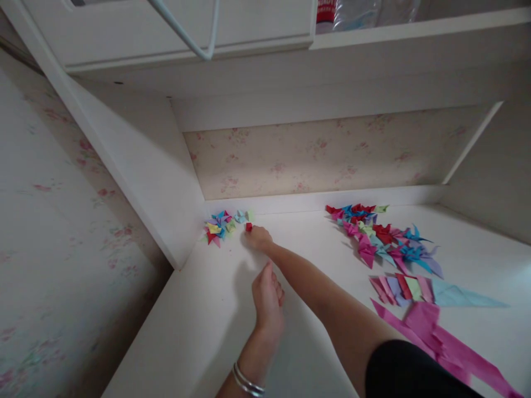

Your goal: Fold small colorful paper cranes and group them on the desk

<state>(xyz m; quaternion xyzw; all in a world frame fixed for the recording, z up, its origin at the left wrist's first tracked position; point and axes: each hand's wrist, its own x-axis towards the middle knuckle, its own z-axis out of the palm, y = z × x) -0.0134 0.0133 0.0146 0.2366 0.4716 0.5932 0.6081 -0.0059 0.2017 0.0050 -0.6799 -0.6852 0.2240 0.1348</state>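
Note:
My right hand [259,239] reaches to the far left part of the white desk, its fingers closed on a small red folded paper piece [249,227]. Just left of it lies a cluster of small folded paper pieces [219,227] in yellow, blue, pink and green, against the desk's back corner. Nearer to me, my left hand [269,296] hovers with curled fingers and a silver bracelet at the wrist. What it holds, if anything, is hidden.
At right lies a larger group of colourful folded paper cranes [379,235]. In front of it are a row of folded strips [402,288], a pale blue paper point [464,294] and a big pink folded paper [435,334]. An overhead shelf [348,72] hangs low; side panels flank the desk.

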